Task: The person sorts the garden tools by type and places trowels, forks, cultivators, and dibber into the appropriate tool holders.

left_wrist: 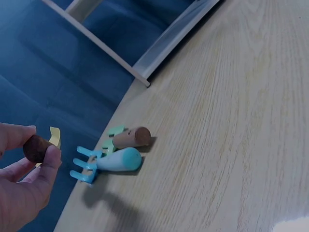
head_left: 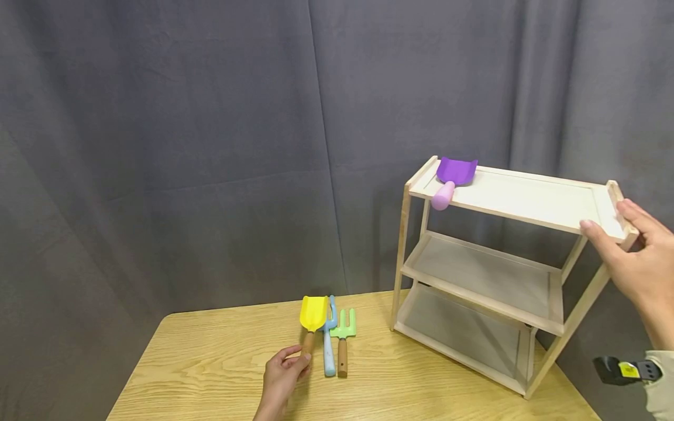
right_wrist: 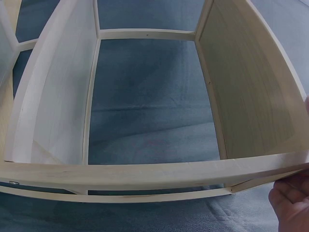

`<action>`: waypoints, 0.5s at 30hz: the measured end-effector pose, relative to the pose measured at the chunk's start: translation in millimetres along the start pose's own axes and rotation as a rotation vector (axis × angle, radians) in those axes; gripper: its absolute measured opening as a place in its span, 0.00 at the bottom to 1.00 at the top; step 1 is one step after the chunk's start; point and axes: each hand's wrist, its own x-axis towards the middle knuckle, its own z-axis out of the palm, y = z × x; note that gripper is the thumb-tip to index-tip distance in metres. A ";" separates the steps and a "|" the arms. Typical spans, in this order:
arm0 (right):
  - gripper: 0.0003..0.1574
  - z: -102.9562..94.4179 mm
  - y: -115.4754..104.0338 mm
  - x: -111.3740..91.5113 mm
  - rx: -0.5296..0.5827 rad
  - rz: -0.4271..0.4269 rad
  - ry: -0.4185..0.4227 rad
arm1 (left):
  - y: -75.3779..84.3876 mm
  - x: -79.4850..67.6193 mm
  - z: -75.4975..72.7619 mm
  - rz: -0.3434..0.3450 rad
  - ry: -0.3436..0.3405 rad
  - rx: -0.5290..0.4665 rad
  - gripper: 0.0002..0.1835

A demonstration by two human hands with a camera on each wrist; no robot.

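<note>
A toy shovel with a yellow blade (head_left: 313,313) and brown handle is pinched at the handle by my left hand (head_left: 281,373). In the left wrist view the butt of this brown handle (left_wrist: 35,148) sits between thumb and fingers, above the table. Just to its right lie a blue hand fork (head_left: 329,351) and a green hand fork (head_left: 343,333) with a brown handle. My right hand (head_left: 643,251) grips the top right corner of a three-tier wooden shelf (head_left: 526,190). On the top tier's left end rests a purple shovel (head_left: 457,171), its pink handle jutting over the front edge.
The shelf's middle tier (head_left: 484,278) and bottom tier (head_left: 463,327) face forward at the right side of the wooden table (head_left: 210,356). A grey curtain (head_left: 237,146) hangs behind the table's back edge.
</note>
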 end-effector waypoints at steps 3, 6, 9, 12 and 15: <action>0.36 0.5 -0.4 -0.1 -0.014 -0.012 0.003 | 5.0 -4.9 -0.5 0.005 -0.029 0.013 0.26; 0.36 0.9 -0.4 -0.3 -0.026 -0.029 0.009 | 9.9 -10.7 -0.1 0.008 -0.057 0.007 0.26; 0.35 1.0 -0.1 -0.3 -0.032 -0.033 0.014 | 14.5 -16.4 0.2 0.012 -0.094 -0.017 0.26; 0.36 1.1 0.1 -0.4 -0.034 -0.026 0.015 | 18.4 -20.9 0.1 0.019 -0.133 -0.042 0.27; 0.36 0.9 -0.1 -0.8 -0.032 -0.010 0.011 | 22.1 -24.4 0.6 0.034 -0.165 -0.048 0.27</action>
